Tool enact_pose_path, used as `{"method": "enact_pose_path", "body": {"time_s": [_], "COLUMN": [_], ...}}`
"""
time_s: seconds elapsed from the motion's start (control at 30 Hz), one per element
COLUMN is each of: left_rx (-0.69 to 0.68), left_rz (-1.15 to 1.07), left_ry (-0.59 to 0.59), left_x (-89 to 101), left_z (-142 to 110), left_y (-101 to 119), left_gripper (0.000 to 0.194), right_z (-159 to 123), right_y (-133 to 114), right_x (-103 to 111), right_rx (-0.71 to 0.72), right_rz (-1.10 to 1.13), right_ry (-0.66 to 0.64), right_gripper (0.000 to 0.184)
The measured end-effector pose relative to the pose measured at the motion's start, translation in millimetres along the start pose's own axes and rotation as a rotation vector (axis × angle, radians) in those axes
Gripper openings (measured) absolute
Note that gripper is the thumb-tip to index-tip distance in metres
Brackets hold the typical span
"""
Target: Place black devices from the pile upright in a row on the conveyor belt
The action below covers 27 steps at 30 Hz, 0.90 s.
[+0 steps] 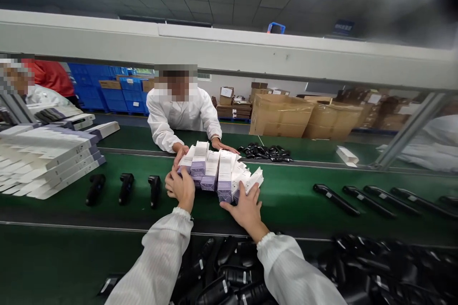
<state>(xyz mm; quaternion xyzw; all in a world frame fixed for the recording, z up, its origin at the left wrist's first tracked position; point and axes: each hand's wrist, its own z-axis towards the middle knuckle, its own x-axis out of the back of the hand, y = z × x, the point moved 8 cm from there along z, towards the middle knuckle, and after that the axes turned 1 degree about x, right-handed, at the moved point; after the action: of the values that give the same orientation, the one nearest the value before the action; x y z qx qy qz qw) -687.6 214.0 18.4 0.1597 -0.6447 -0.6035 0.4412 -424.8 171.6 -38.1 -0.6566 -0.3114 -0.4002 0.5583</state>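
A bunch of small white-and-purple cartons [211, 171] lies on the green conveyor belt [286, 195] in front of me, their open flaps at the far side. My left hand [181, 188] is curled against the bunch's left end. At the right end, my right hand [248, 207] presses with its thumb and fingers apart, so the cartons are clasped between my two hands. A co-worker [184, 114] across the belt has both hands at the far side of the same cartons. My left palm faces the bunch and some fingertips are hidden.
Stacked white cartons [50, 157] stand at left. Black handheld devices [125, 188] and long black devices [336, 199] lie on the belt. More black devices [229, 271] are piled nearest me. Small black parts [266, 151] and one white carton [347, 156] lie beyond. A beam [229, 50] crosses overhead.
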Motion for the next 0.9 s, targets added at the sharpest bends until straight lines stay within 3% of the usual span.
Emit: {"method": "enact_pose_path", "body": {"time_s": [0.23,0.43,0.57,0.67,0.77,0.83,0.9], "left_rx": [-0.003,0.013,0.013,0.015,0.018,0.014,0.012], "left_rz": [0.031,0.026,0.015,0.007,0.007,0.013,0.019], "left_ry": [0.028,0.070,0.094,0.110,0.124,0.135,0.149], "left_x": [10.1,4.7,1.3,-1.5,-6.1,-9.5,-12.5], "left_z": [-19,-35,-45,-50,-57,-62,-67], "left_y": [-3,1,6,9,12,14,17], "left_gripper": [0.047,0.042,0.041,0.039,0.038,0.037,0.035], "right_z": [2,9,10,4,-17,-34,-42], "right_y": [28,66,79,88,79,61,48], "right_x": [20,36,48,64,79,77,66], "right_rx": [0.079,0.181,0.220,0.120,0.117,0.196,0.210], "right_rz": [-0.056,-0.003,0.025,0.067,0.255,0.285,0.202], "right_ry": [-0.078,-0.195,-0.269,-0.202,-0.038,0.007,0.013], "right_gripper": [0.105,0.104,0.106,0.113,0.090,0.077,0.082]}}
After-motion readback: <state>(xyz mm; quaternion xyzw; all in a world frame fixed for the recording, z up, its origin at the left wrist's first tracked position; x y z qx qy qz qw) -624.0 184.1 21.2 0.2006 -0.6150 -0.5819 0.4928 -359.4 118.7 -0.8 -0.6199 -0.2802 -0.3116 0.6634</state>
